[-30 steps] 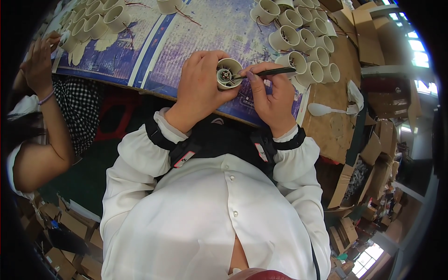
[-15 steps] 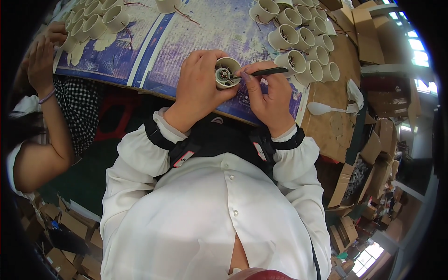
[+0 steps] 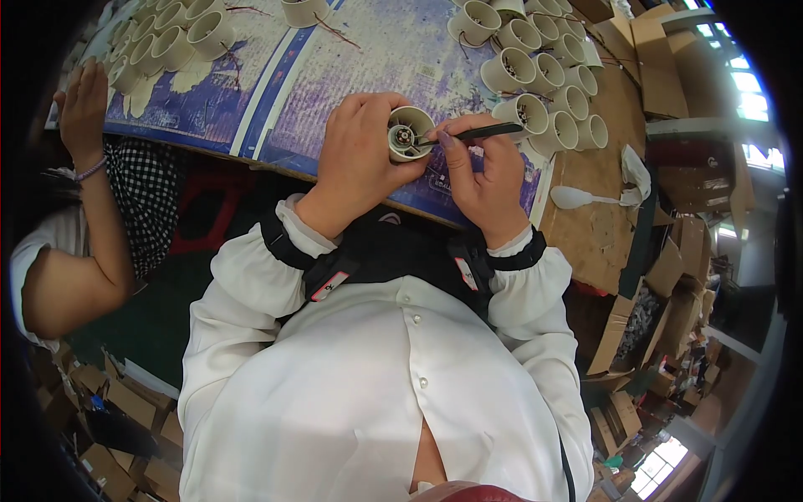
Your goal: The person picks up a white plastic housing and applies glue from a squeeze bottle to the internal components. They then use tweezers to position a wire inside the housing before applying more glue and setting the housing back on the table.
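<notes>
My left hand is wrapped round a white cylindrical housing, its open end facing up. Inside it sits a round, motor-like core with a ring of thin vanes around it. Between thumb and fingers, my right hand pinches slim black tweezers. Their tip reaches over the near right rim into the gap beside the core; what it touches there is too small to make out. Both hands are held just over the table's near edge.
Rows of similar white housings with wires stand at the right, and another group at the far left. A white plastic spoon lies on brown cardboard. A co-worker's arm is at the left. Blue printed sheeting covers the table.
The tweezers and my right hand have shifted very slightly, while my left hand keeps its hold on the housing. At the left, the co-worker's raised hand has moved.
</notes>
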Demonstrator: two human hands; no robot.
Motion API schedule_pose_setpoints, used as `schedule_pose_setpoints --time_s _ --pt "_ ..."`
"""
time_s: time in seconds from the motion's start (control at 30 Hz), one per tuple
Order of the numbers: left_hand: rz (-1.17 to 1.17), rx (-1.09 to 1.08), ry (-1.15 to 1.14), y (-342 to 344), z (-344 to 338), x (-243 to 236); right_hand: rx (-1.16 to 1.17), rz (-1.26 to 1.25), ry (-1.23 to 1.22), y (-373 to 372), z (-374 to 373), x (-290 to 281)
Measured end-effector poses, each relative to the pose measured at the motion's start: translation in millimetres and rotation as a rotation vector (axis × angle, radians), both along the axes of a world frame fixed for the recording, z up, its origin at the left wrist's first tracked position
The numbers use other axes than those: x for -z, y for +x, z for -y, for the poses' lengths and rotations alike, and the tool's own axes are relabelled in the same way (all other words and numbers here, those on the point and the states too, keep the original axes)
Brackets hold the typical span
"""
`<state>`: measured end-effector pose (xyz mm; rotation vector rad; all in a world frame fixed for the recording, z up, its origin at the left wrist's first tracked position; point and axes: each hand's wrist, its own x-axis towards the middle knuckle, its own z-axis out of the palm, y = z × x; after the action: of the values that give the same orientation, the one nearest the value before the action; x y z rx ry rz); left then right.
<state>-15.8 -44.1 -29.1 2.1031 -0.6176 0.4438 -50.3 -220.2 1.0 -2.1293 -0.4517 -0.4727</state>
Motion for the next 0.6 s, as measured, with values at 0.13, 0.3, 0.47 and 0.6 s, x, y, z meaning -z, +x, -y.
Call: schedule_pose_setpoints --time_s 0.13,0.3,0.47,0.6 --pt "0.004 0.002 -0.003 -0.2 0.3 0.5 -0.003 0.034 -0.023 -0.1 0.9 0.6" --pt "0.008 -0.003 0.0 0.0 0.7 2.7 -0.009 0.026 -0.02 -0.5 0.6 -0.1" --pt "0.017 -0.004 -0.001 0.2 0.4 3.2 -0.004 0.031 -0.025 -0.7 0.2 0.2" --pt "0.013 -0.009 -0.003 0.7 0.1 2.1 -0.013 0.062 -0.074 0.8 -2.2 -3.0"
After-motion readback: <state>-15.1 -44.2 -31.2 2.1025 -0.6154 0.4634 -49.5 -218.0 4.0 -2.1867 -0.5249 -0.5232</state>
